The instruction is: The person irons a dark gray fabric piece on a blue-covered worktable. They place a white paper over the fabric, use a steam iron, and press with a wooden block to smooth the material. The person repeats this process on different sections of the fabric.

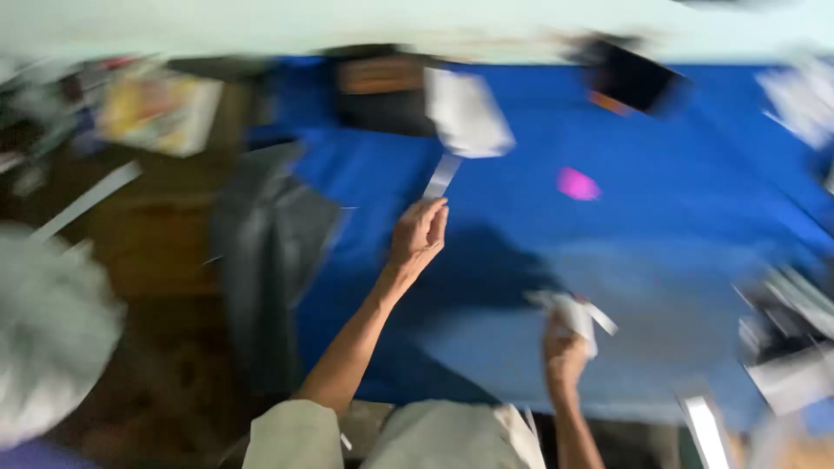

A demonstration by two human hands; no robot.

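The picture is badly blurred by motion. My left hand (419,233) reaches out over a blue cloth (660,243) and pinches a narrow white paper strip (441,176) that sticks up and away from my fingers. Closer to me, my right hand (565,347) is closed around a crumpled bunch of white paper pieces (575,311). A small pink scrap (578,184) lies on the cloth beyond both hands. Just past the strip sits a white packet (467,113).
A dark box (382,91) and a black flat object (630,76) lie at the cloth's far edge. Grey fabric (269,252) hangs at the left edge over a brown floor. White papers (795,347) pile up at the right. A colourful booklet (161,108) lies far left.
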